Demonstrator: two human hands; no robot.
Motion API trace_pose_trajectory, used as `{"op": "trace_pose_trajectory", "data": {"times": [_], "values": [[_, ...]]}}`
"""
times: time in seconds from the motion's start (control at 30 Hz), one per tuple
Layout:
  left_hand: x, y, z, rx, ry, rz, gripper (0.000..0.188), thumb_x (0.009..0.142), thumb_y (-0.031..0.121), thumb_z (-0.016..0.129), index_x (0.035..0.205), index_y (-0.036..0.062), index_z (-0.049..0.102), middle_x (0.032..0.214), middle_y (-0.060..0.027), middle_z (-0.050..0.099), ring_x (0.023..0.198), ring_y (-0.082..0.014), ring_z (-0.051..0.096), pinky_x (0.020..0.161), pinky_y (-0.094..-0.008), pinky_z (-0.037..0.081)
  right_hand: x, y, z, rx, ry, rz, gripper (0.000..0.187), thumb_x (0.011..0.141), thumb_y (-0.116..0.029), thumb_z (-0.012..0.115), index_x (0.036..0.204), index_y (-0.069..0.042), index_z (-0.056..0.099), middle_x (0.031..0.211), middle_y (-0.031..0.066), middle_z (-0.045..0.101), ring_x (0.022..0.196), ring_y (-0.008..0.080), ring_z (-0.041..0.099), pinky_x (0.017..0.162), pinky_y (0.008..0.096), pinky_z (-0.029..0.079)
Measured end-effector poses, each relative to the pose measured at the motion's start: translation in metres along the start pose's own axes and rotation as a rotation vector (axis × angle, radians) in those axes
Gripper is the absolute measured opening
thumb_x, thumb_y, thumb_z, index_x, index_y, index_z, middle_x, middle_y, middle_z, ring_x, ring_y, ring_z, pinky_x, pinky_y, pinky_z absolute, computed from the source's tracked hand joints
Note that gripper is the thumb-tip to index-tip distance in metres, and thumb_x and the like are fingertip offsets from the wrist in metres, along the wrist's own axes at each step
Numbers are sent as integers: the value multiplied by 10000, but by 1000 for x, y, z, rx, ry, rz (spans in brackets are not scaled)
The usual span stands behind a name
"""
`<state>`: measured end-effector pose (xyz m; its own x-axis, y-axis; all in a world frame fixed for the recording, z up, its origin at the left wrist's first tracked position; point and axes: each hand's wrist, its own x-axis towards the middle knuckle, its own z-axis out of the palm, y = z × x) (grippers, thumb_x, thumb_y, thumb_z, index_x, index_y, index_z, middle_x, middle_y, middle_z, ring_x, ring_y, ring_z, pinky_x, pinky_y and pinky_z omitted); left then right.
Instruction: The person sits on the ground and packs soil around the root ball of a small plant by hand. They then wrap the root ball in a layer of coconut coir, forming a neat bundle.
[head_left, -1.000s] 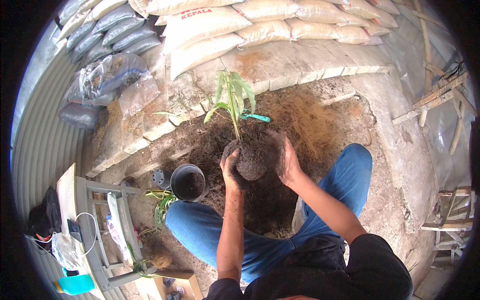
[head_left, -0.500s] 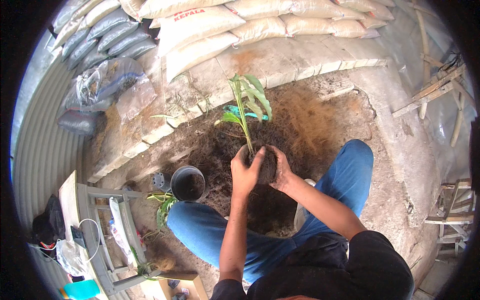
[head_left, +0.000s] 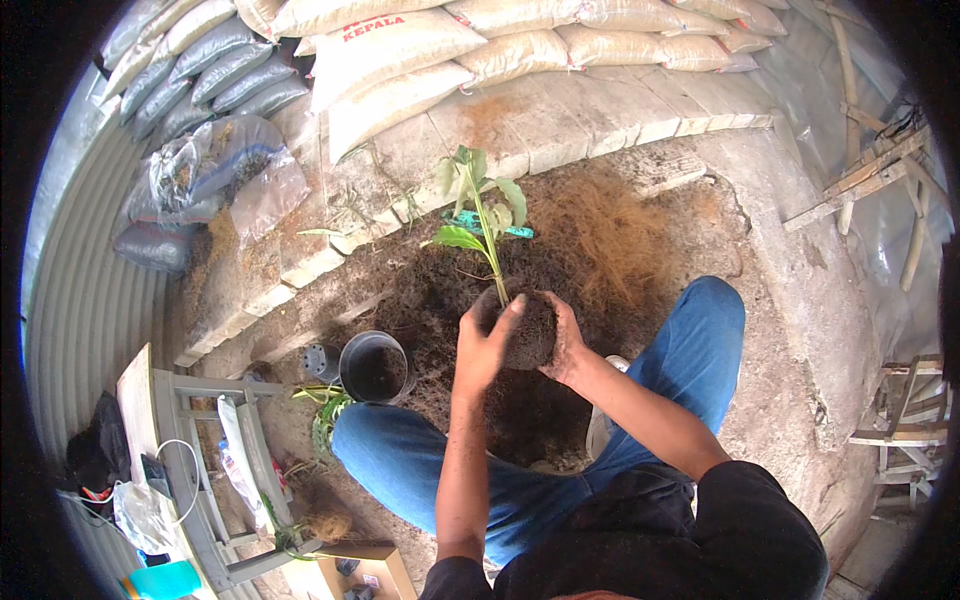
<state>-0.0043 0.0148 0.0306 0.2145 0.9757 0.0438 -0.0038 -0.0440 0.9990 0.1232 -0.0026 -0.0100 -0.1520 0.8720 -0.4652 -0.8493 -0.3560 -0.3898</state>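
Between my two hands is a leafy green plant [head_left: 487, 235] with its dark root ball [head_left: 530, 335]. My left hand [head_left: 485, 340] wraps the near left side of the soil, thumb by the stem's base. Around the right side curve the soiled fingers of my right hand [head_left: 566, 340]. The stem leans slightly left, leaves pointing away from me. Behind the leaves, a turquoise tool [head_left: 515, 231] lies partly hidden on the loose dark soil [head_left: 430, 290]. To the left stands a black plant pot [head_left: 376, 368] with some soil inside.
A smaller grey pot [head_left: 321, 361] lies beside the black one, near a cut plant [head_left: 325, 405]. Brown fibre [head_left: 610, 235] spreads at the back right. Stacked sacks [head_left: 515, 60] line the far ledge. A grey stool [head_left: 215, 480] stands at left, a cardboard box [head_left: 340, 570] below.
The plant's leaves have swung and turned a little, showing a different side, while both hands keep hold of the root ball nearly in place.
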Motion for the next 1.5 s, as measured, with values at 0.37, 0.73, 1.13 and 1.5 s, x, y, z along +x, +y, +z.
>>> {"op": "trace_pose_trajectory", "data": {"times": [0.37, 0.73, 1.13, 1.5], "values": [[0, -10, -10, -191, -163, -141, 407, 839, 97, 725, 1218, -4, 616, 1079, -58, 667, 941, -111, 600, 872, -280, 483, 0, 1, -9, 13, -70, 147, 325, 942, -340, 432, 1043, -103, 630, 936, 69, 679, 825, 221, 686, 743, 401, 577], [-6, -27, 8, 246, 72, 153, 520, 733, 263, 814, 1099, -49, 615, 1080, -195, 649, 1080, -322, 594, 982, -415, 433, 4, 5, -15, 5, 55, 15, 345, 915, -384, 483, 1022, -101, 649, 982, 65, 686, 860, 213, 672, 796, 390, 563], [-6, -25, 26, 18, 242, 58, 409, 765, 204, 778, 1058, -47, 642, 1063, -174, 667, 1006, -243, 638, 905, -361, 481, 4, 7, -17, 73, 70, -95, 332, 940, -374, 486, 1058, -102, 634, 992, 51, 665, 895, 209, 642, 826, 388, 522], [-8, -11, 25, -36, 182, 32, 325, 798, 110, 748, 1067, -38, 643, 1003, -114, 689, 934, -159, 637, 867, -320, 498, -3, 9, -9, 77, 83, -136, 291, 929, -331, 505, 1005, -88, 646, 944, 44, 676, 839, 188, 659, 782, 347, 539]]}}
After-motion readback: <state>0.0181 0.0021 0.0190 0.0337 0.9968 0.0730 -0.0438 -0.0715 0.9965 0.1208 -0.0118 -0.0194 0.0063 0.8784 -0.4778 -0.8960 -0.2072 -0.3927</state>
